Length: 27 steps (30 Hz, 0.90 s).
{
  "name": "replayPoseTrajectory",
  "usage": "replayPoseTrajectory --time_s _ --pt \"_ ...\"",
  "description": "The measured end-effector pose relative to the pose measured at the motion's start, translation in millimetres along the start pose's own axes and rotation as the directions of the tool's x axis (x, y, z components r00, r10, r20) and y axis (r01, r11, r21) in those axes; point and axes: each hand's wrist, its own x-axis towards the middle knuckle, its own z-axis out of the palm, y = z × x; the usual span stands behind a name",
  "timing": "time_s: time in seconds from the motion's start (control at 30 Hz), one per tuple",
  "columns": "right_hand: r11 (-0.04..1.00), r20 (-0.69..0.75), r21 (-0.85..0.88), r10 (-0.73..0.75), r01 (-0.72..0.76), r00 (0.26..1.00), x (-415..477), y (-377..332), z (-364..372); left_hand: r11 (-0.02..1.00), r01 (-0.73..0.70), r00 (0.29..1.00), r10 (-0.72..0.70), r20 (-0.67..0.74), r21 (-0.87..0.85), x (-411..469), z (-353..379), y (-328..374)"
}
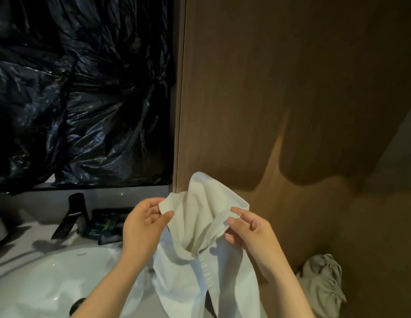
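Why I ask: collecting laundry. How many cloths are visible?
2: a white towel held by the left hand and right hand; a crumpled grey cloth at lower right. Others may be hidden.

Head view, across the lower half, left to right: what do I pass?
First the black faucet, dark packets, left hand, white cloth, right hand, grey cloth bundle.

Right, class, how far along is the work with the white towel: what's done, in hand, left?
Done: the white towel is picked up, its top raised beside the sink. In hand: the left hand and right hand each pinch an upper edge; the rest hangs crumpled. Left: it is not yet spread flat or folded, probably the next step.
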Motion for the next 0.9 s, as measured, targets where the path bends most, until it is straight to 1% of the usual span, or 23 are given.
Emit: replayPoseTrajectory --time_s 0.07,0.17,0.23,0.27,0.33,0.4,0.47,0.5,0.57,0.63,0.77,0.83,0.9 --pt "1.0 0.053 0.024 0.001 -0.002 0.999 -1 4 1 0.998 0.035 0.999 -0.035 0.005 -0.055 -5 -5 -4" --pt "0.998 0.138 0.059 0.004 -0.012 0.99 -1 5 -1 0.996 0.07 0.998 -0.07 0.009 -0.061 -11 -10 -12" --pt "0.999 0.141 0.046 -0.007 0.001 0.99 -1 5 0 0.996 0.081 0.997 -0.08 0.018 -0.047 -14 -13 -17" --pt "1.0 0.104 0.016 -0.012 0.011 0.994 0 6 1 0.996 0.08 0.997 -0.08 0.022 -0.036 -16 -14 -19" --pt "0.995 0.0 -0.099 -0.032 0.031 1.0 -1 9 3 0.997 0.079 0.997 -0.079 0.025 -0.023 -20 -17 -23" --pt "0.971 -0.044 -0.231 -0.078 0.066 0.996 -1 13 3 0.997 0.08 0.997 -0.079 0.025 -0.024 -23 -20 -25" --pt "0.928 -0.013 -0.364 -0.092 0.081 0.996 -3 15 0 0.996 0.081 0.997 -0.08 0.022 -0.041 -24 -23 -26" --pt "0.906 0.025 -0.417 -0.068 0.072 0.997 -3 14 -1 0.995 0.081 0.997 -0.081 0.017 -0.052 -24 -24 -26" --pt "0.876 0.105 -0.48 0.002 0.049 0.994 -4 13 -3 0.995 0.074 0.997 -0.074 0.005 -0.063 -24 -26 -25" --pt "0.857 0.121 -0.512 0.007 0.057 0.993 -4 13 -1 0.996 0.066 0.998 -0.066 -0.001 -0.063 -23 -27 -24" --pt "0.779 0.05 -0.61 -0.149 0.148 0.988 -6 10 1 0.995 0.076 0.997 -0.076 0.012 -0.067 -26 -27 -24" --pt "0.749 0.051 -0.633 -0.211 0.195 0.976 -8 9 2 0.996 0.069 0.998 -0.068 0.014 -0.065 -28 -27 -23" --pt "0.689 0.056 -0.69 -0.255 0.222 0.965 -11 11 4 0.996 0.06 0.998 -0.059 0.013 -0.069 -29 -28 -23"
